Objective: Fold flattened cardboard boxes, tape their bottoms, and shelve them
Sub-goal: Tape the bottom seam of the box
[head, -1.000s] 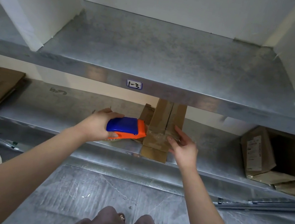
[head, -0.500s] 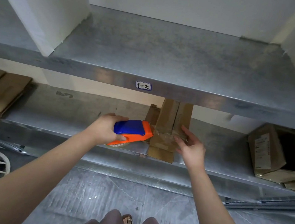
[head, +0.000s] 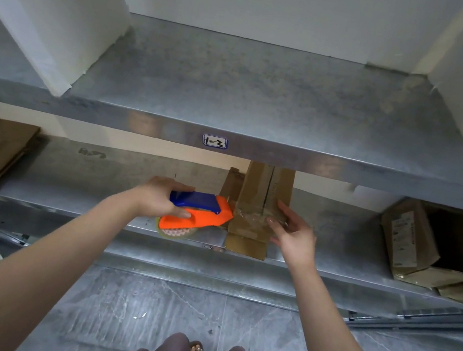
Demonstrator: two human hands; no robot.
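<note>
On the lower metal shelf (head: pixel 76 180) before us stands the cardboard box (head: pixel 258 207), between our two hands, its near end reaching the shelf's front edge. Our left hand (head: pixel 159 198) is closed around the tape dispenser (head: pixel 199 211), whose nose touches the box's left side. Our right hand (head: pixel 291 231) lies against the box's right side, fingers loosely spread and holding nothing. We see a narrow brown box with a dark seam running along its top and clear tape wrinkled across it near our hands. The dispenser is orange with a blue top, its tape roll showing underneath. Both our forearms reach forward and slightly inward, bare.
</note>
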